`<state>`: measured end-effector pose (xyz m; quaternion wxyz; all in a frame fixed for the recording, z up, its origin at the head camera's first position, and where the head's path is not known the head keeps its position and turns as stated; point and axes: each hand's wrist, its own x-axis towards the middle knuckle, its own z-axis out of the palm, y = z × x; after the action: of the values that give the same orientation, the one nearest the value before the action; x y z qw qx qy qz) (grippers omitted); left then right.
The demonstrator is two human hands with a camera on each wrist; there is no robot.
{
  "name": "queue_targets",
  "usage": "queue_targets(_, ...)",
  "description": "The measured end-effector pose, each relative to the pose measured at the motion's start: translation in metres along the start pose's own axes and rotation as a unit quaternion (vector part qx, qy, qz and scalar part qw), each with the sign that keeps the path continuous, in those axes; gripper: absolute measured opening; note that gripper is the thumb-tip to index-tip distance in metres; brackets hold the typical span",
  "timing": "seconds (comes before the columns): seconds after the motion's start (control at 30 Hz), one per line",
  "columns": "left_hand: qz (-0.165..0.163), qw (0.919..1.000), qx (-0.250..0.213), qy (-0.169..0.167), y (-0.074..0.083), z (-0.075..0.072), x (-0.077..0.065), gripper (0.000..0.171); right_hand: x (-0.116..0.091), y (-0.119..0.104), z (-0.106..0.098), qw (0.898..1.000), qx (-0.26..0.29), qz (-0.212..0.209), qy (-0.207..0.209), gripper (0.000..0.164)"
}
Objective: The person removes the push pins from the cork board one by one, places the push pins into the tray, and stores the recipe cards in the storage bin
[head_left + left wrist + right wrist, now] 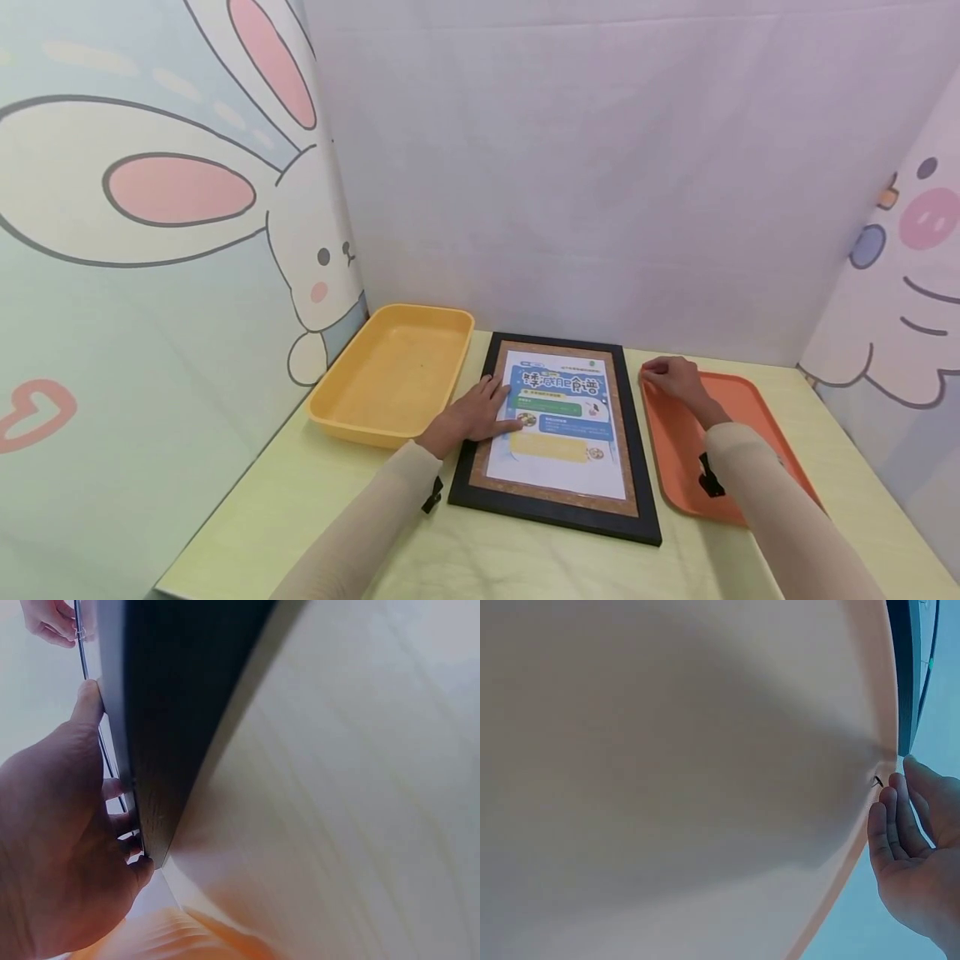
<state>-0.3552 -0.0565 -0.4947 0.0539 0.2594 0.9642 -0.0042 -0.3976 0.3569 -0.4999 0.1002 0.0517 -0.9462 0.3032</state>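
My left hand rests with spread fingers on the left side of a black-framed board, which bears a blue and white poster. From the left wrist view, the thumb and fingertips of that hand reach over the dark frame edge. At the far left corner of an orange tray is my right hand, its fingers slightly bent. A small, thin dark thing lies by these fingertips in the right wrist view; what it is and whether they touch it cannot be told.
A deep yellow tray stands left of the board, against the wall side. The pale table meets a plain white backdrop behind and cartoon-printed side walls, one with a rabbit.
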Motion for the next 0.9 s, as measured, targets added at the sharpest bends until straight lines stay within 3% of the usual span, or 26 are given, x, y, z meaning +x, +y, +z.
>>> queue_targets(0.6,0.007,1.0000,-0.002,0.007,-0.001,0.003,0.002,0.093,0.014,-0.017,0.011,1.000,0.015,0.019,-0.010,0.033)
queue_targets(0.9,0.008,0.9999,0.001,0.009,-0.001,0.002,0.001,0.092,0.018,-0.027,0.015,1.000,0.013,0.004,-0.023,0.033)
